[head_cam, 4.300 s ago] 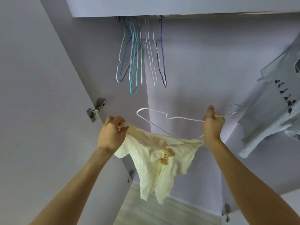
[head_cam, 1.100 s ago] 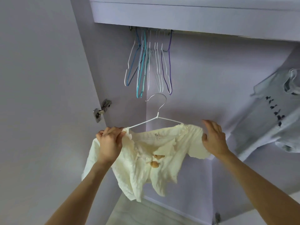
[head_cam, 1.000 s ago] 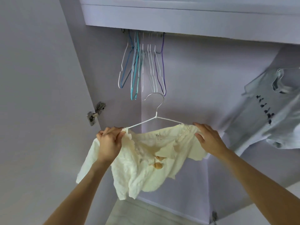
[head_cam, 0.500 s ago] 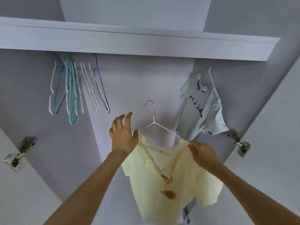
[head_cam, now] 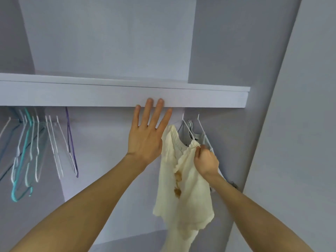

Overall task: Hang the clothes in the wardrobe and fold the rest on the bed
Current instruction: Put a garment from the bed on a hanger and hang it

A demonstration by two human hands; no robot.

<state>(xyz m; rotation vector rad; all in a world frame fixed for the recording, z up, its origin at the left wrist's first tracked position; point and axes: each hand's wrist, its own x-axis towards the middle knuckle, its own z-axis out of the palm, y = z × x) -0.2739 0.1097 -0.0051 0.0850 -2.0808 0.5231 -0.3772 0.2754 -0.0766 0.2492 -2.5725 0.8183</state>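
The step in hand is the hanging itself — the small cream crinkled cotton shirt with tan buttons point(head_cam: 183, 180) hangs on a thin white wire hanger point(head_cam: 188, 129) at the right end of the wardrobe, under the pale lilac shelf board point(head_cam: 109, 95). The hanger's hook runs up behind the shelf edge, so whether it is seated on the rail cannot be told from here; it probably is, since the shirt hangs straight. Just behind it a pale blue-grey garment point(head_cam: 204, 139) hangs on its own white hanger.

The right hand point(head_cam: 206, 161) pinches the shirt's gathered right shoulder, fingers curled round the cloth. The left hand point(head_cam: 147, 135) holds nothing — fingers straight and spread, raised in front of the shelf edge beside the shirt's left shoulder.

The next move likely calls for settling that shoulder square on the wire, then letting go gently so the light hanger does not swing off. A bunch of empty white, teal and purple wire hangers point(head_cam: 36, 148) hangs well apart to the left.
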